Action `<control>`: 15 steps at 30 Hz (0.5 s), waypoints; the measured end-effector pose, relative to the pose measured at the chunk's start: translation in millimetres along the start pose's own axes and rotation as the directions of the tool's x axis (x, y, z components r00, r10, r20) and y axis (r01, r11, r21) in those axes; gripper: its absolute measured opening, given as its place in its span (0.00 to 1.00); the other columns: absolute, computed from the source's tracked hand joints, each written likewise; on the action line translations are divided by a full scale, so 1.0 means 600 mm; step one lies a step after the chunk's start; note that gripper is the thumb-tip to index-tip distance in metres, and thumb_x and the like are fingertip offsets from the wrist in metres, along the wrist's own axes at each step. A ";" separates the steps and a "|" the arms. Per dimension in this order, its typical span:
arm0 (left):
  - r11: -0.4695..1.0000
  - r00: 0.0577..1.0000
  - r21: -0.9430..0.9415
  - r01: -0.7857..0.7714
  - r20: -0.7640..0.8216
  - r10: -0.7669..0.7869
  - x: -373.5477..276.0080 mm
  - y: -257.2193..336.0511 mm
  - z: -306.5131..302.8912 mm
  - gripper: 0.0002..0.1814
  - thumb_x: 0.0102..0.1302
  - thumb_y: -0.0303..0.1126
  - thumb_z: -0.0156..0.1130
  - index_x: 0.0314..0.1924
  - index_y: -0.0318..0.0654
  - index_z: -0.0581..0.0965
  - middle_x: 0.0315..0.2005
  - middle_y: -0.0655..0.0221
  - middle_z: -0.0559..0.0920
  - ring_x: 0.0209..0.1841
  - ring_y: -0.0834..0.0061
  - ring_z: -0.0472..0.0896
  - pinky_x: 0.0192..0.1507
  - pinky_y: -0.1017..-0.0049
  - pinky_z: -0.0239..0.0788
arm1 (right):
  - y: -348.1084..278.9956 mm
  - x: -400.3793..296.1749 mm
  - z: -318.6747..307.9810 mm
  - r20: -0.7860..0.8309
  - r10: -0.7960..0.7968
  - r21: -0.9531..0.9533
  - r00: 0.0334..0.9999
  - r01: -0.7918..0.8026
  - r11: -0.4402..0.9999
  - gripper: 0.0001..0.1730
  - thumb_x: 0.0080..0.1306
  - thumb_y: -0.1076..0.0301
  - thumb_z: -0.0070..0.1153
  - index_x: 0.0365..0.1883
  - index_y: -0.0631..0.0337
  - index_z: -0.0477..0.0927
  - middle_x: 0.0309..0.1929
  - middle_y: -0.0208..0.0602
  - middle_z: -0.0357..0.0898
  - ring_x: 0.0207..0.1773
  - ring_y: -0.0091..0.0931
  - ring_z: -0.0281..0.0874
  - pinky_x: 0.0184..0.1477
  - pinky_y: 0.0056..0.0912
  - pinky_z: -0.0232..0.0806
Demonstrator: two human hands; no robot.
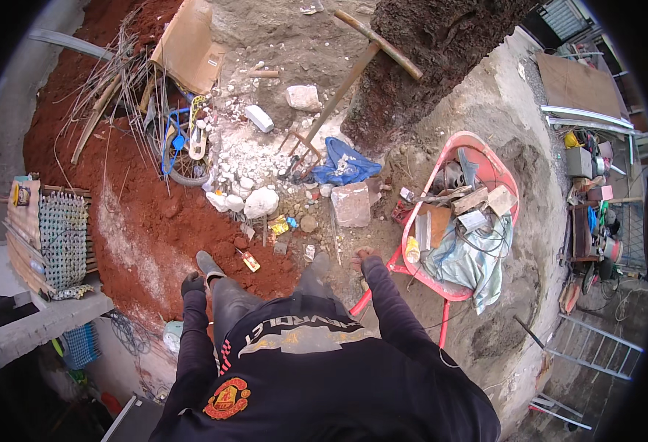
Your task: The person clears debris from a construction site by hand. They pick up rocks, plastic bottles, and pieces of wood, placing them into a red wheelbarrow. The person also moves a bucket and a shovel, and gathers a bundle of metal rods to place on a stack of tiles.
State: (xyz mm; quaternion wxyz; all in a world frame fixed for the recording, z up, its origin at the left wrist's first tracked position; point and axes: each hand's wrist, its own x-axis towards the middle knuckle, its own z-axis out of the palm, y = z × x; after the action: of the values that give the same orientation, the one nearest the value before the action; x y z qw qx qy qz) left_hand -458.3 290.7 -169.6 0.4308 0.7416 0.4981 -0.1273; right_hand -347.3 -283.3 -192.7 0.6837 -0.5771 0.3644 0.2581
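My left hand [193, 283], dark as if gloved, hangs beside my left leg over red soil; whether its fingers are apart is unclear. My right hand [366, 256] looks bare, with fingers partly curled and nothing visible in it, just left of a red wheelbarrow [450, 149]. The barrow holds wood offcuts [470, 200], a whitish-green woven sack [484, 265] and other scrap. Ahead, a rusty garden fork [339, 91] with a T-handle leans with its tines down among rubble, next to a blue plastic sheet [341, 161]. A concrete block [351, 205] lies nearer my feet.
White rubble [261, 203] and a stone block [303, 98] lie ahead. To the left are a bicycle wheel [188, 175], thin sticks, bent cardboard [188, 47] and a red soil mound [130, 221]. A dark earth mass [412, 99] rises ahead right; a metal ladder [597, 345] lies far right.
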 end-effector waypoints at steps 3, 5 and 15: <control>0.778 0.751 -0.019 -0.628 0.244 0.613 -0.115 0.390 0.222 0.19 0.54 0.31 0.57 0.47 0.35 0.73 0.40 0.58 0.79 0.41 0.68 0.79 0.44 0.73 0.69 | 0.029 -0.028 -0.069 -0.103 -0.052 0.027 0.993 0.055 0.998 0.05 0.62 0.72 0.45 0.33 0.63 0.72 0.26 0.36 0.75 0.24 0.27 0.75 0.27 0.31 0.73; 0.367 0.376 0.087 -0.926 0.302 0.876 -0.191 0.641 0.333 0.20 0.53 0.34 0.56 0.47 0.37 0.73 0.42 0.56 0.77 0.45 0.59 0.75 0.49 0.69 0.65 | 0.068 -0.039 -0.114 -0.177 -0.116 0.195 0.977 0.150 0.969 0.05 0.62 0.72 0.44 0.34 0.63 0.71 0.25 0.34 0.73 0.24 0.26 0.74 0.26 0.29 0.72; -0.168 -0.045 0.584 -0.794 0.219 0.975 -0.307 1.156 0.627 0.29 0.55 0.50 0.53 0.57 0.52 0.64 0.56 0.65 0.64 0.61 0.64 0.59 0.60 0.51 0.44 | 0.269 -0.326 -0.188 -0.513 0.073 0.287 0.855 0.090 0.954 0.06 0.61 0.72 0.45 0.33 0.66 0.72 0.28 0.39 0.76 0.26 0.29 0.77 0.23 0.29 0.71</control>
State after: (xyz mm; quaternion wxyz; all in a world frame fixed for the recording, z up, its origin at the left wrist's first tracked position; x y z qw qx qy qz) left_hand 133.6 -205.2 75.2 0.0659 0.9617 -0.1824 0.1939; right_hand -612.1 -347.7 -141.5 0.6411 -0.5159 0.5674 0.0315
